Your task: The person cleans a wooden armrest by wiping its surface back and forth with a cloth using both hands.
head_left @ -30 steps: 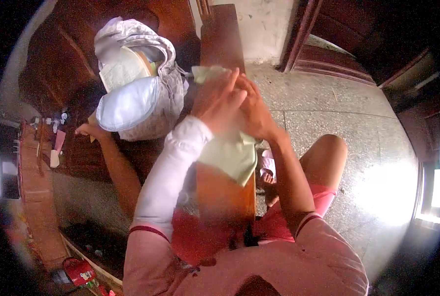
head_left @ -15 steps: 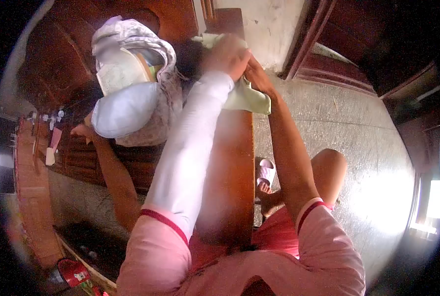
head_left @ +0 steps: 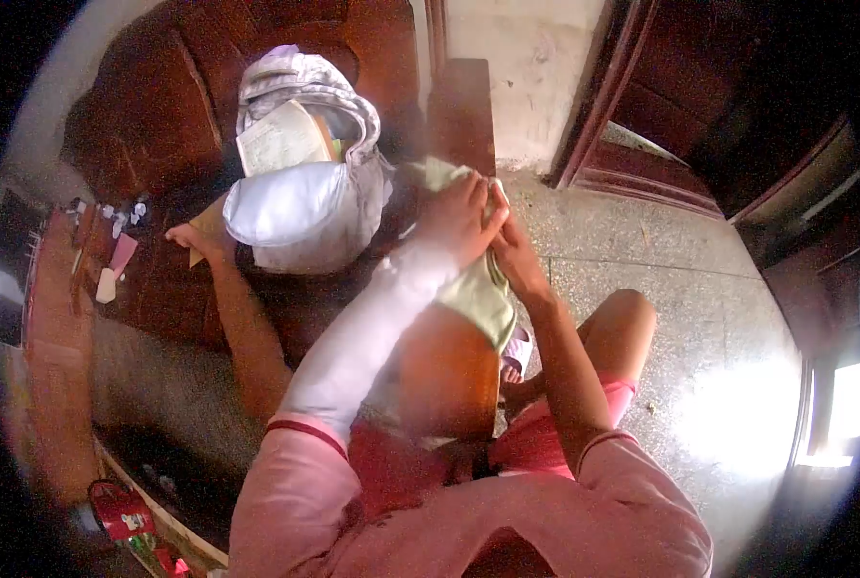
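A pale green cloth [head_left: 480, 301] lies over a brown wooden bench [head_left: 449, 371] in front of me. Both hands meet at the cloth's right edge, on the far half of the bench. My left hand [head_left: 461, 220], below a white sleeve, rests on the cloth with its fingers closed on it. My right hand [head_left: 515, 252] is beside it, its fingers pinching the cloth's edge. Part of the cloth is hidden under the hands.
An open patterned bag [head_left: 367, 183] with a book [head_left: 285, 138] stands on the dark wooden seat [head_left: 160, 106] at left. Another person's hand [head_left: 191, 241] is beside it, near brown paper. A red item [head_left: 126, 511] is at lower left.
Both hands went away from me along the bench with the cloth, then came back toward me. The cloth now spreads lower than half a second ago.
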